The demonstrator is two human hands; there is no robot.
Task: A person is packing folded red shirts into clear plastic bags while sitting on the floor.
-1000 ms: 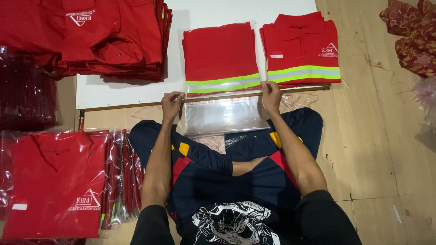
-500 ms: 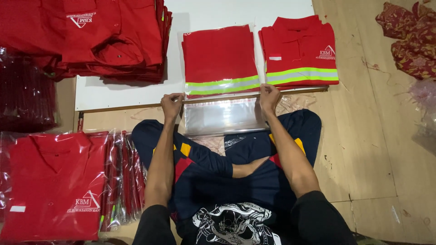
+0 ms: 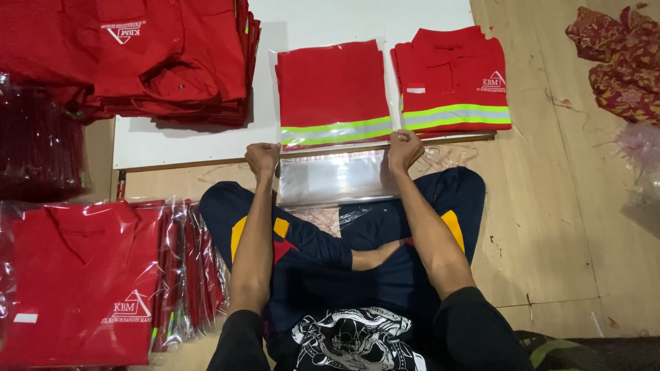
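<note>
A folded red shirt with a yellow and grey reflective stripe [image 3: 333, 96] lies in a clear plastic bag [image 3: 335, 180] on the white board [image 3: 179, 144] in front of me. The bag's open end hangs toward my lap. My left hand [image 3: 262, 159] grips the bag's left edge just below the shirt. My right hand [image 3: 405, 149] grips its right edge. A second folded red shirt [image 3: 450, 79], without a bag, lies on the board to the right.
A tall pile of unfolded red shirts [image 3: 130, 58] fills the upper left. Bagged red shirts [image 3: 82, 282] are stacked at my left knee, with dark bagged ones [image 3: 34, 151] above. Patterned red cloth [image 3: 619, 58] and loose plastic [image 3: 639, 172] lie on the wooden floor at right.
Both hands stay on the bag's edges. The view has shifted slightly, and the shirt sits a little deeper in the bag.
</note>
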